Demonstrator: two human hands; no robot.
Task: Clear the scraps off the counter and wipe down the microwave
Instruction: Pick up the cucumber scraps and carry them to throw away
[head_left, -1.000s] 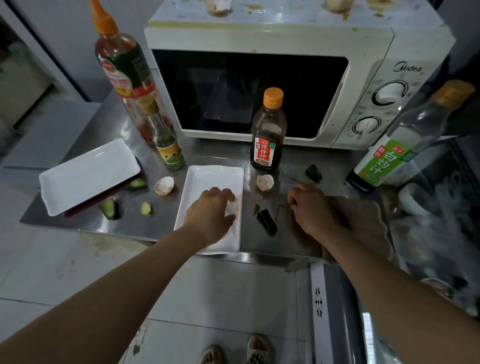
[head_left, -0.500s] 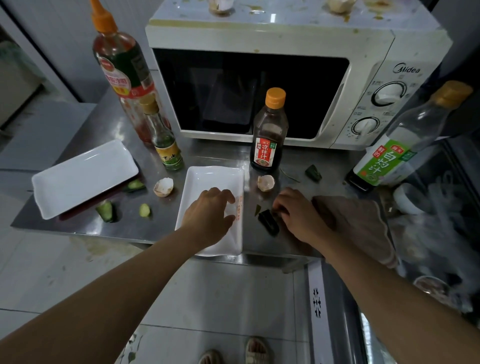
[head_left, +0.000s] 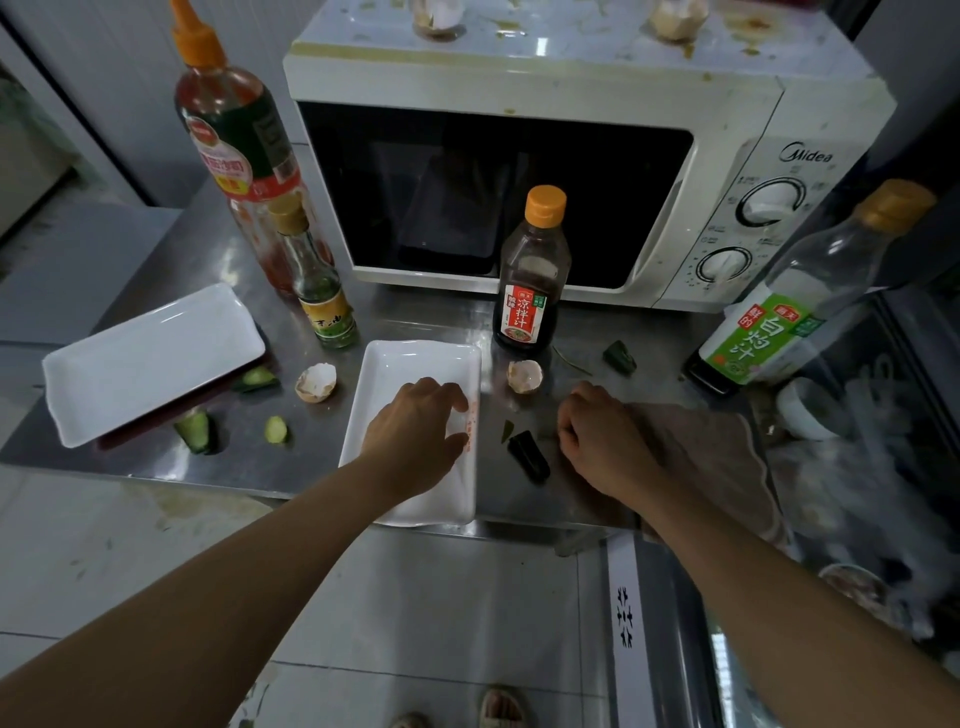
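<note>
The left hand (head_left: 415, 431) rests curled on the white tray (head_left: 415, 364); the right hand (head_left: 597, 441), just right of the tray, has fingers curled, grip contents unclear. The dark scrap (head_left: 529, 456) lies between them on the bench (head_left: 311, 467); a careless sweep could knock it to the floor.

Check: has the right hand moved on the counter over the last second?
Yes. The right hand slid left off the brown cloth, toward the dark scrap beside the white tray.

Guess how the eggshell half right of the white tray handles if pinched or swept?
The eggshell half looks thin with a jagged rim, so it would probably crack if pinched. Empty, it is likely light and may skid or rock on the steel counter.
</note>
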